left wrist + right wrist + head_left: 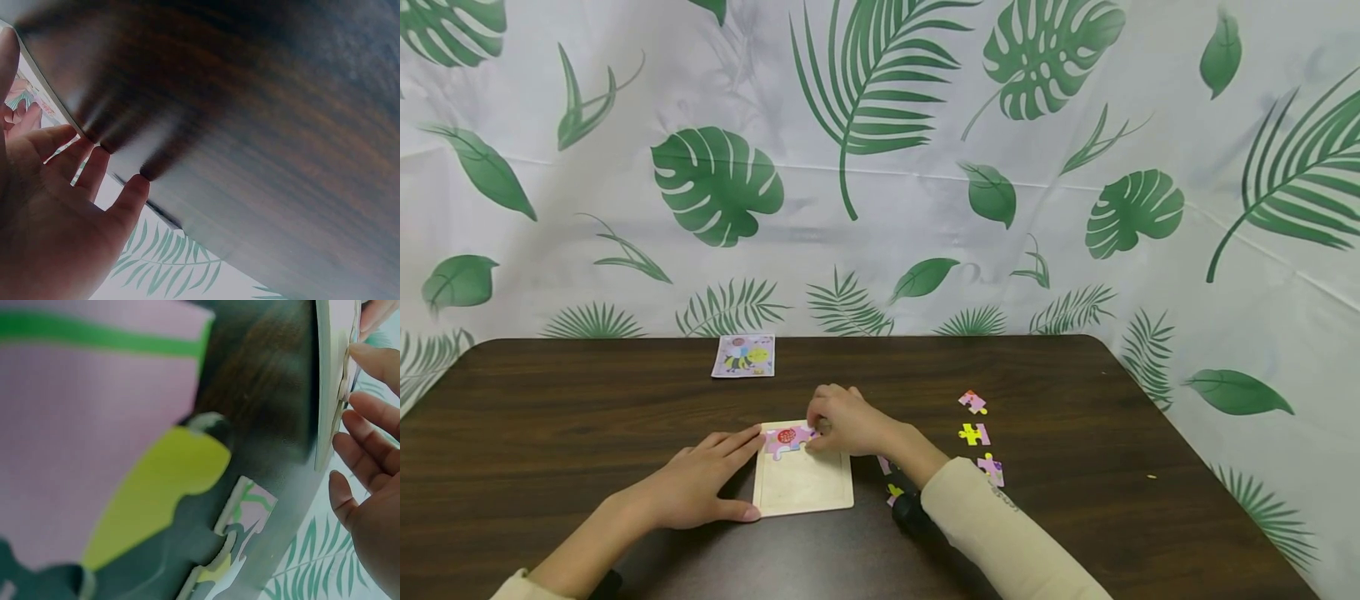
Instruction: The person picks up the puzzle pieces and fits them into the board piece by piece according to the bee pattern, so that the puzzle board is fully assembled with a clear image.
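While your left hand (700,475) splays against the pale square wooden board (805,485), your right hand (852,422) — arched above — pinches a pink jigsaw piece (812,433).

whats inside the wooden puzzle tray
At least one pink puzzle piece sits along the far edge of the tray; its near part is bare. What the right hand covers is hidden.

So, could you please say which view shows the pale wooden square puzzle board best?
The head view, because most of the board shows from above, though the right hand hides its far right corner. The left wrist view catches only a slanted strip; the right wrist view shows it nearly edge-on, cut off.
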Motion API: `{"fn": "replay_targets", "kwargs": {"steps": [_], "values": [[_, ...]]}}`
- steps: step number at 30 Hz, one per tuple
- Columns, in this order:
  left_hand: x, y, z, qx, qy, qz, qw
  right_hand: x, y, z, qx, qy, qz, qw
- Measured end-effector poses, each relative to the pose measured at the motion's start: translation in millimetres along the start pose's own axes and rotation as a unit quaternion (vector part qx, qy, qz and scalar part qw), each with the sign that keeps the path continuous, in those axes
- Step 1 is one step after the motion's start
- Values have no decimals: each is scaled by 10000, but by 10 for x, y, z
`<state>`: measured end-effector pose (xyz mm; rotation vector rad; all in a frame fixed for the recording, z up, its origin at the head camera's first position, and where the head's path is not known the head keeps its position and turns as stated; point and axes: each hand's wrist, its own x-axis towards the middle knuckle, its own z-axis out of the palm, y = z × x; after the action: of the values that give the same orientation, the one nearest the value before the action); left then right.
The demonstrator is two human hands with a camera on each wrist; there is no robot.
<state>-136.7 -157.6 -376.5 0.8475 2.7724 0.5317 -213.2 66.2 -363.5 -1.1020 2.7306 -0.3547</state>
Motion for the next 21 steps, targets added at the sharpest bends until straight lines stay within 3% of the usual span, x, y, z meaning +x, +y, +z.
{"fn": "replay_targets", "kwargs": {"steps": [21], "values": [[-5, 16, -3, -18, -25, -26, 10000, -17, 16, -8, 86, -33, -120, 9999]]}}
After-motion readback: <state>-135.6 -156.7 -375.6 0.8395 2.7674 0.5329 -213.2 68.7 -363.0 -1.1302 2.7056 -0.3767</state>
